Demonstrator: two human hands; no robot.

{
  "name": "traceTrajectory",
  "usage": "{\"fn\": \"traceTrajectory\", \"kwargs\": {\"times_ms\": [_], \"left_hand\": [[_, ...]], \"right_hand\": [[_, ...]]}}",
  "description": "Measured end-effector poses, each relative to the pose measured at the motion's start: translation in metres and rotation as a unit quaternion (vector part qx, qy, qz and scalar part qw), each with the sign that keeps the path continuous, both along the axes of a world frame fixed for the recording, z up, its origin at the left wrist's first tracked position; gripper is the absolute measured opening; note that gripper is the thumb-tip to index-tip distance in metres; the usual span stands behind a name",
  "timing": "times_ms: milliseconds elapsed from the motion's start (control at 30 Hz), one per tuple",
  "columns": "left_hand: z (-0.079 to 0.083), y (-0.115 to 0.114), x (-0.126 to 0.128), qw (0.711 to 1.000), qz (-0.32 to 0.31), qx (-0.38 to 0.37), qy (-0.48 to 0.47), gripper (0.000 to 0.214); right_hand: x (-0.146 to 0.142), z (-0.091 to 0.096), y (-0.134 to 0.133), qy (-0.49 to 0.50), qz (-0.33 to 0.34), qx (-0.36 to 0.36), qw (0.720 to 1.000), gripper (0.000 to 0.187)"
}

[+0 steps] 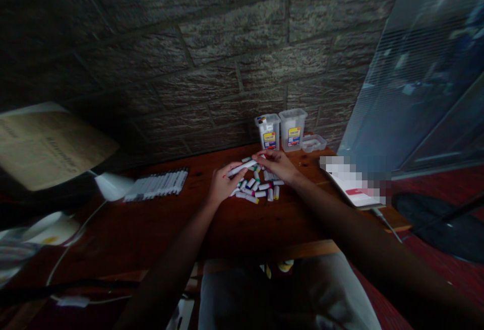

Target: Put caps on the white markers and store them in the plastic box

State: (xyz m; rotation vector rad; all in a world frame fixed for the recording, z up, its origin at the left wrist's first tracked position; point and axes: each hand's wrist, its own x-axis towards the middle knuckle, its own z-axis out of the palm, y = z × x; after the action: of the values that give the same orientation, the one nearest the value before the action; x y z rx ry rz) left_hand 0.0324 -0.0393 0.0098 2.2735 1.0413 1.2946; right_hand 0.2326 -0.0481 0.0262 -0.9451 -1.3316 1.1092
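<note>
Between my two hands is a white marker (244, 166) with red at its ends, held above the table. My left hand (223, 183) is closed on its lower left part. The fingers of my right hand (279, 166) pinch the upper right end, where a bit of red shows. Beneath and around the hands lies a loose heap of white marker caps (260, 194) with coloured ends, several of them yellow, green, blue or pink. To the left, a neat row of white markers (161, 184) lies side by side on the wooden table (257, 224).
Two clear plastic containers (293, 131) with labels stand by the brick wall, a small clear lid (313, 143) beside them. A white device (357, 189) with a cable lies at the right edge. A lamp (113, 186), paper bag (56, 143) and bowl (51, 226) are at left.
</note>
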Motion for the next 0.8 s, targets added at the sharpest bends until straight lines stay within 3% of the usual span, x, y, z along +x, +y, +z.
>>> {"fn": "traceTrajectory", "kwargs": {"times_ms": [267,467,667,800], "left_hand": [[0.000,-0.001,0.000,0.999,-0.043,0.025,0.002,0.029],[0.004,-0.006,0.002,0.996,-0.085,0.007,0.009,0.031],[0.002,-0.006,0.002,0.993,-0.114,0.003,0.025,0.038],[0.000,-0.004,0.003,0.993,-0.112,-0.016,0.027,0.043]], "right_hand": [[0.001,-0.005,0.002,0.044,0.007,-0.023,0.999,0.039],[0.000,-0.005,0.004,0.107,-0.029,-0.021,0.994,0.063],[0.006,-0.003,0.009,0.169,-0.100,-0.027,0.980,0.056],[0.009,-0.002,0.012,0.201,-0.108,-0.030,0.973,0.058]]}}
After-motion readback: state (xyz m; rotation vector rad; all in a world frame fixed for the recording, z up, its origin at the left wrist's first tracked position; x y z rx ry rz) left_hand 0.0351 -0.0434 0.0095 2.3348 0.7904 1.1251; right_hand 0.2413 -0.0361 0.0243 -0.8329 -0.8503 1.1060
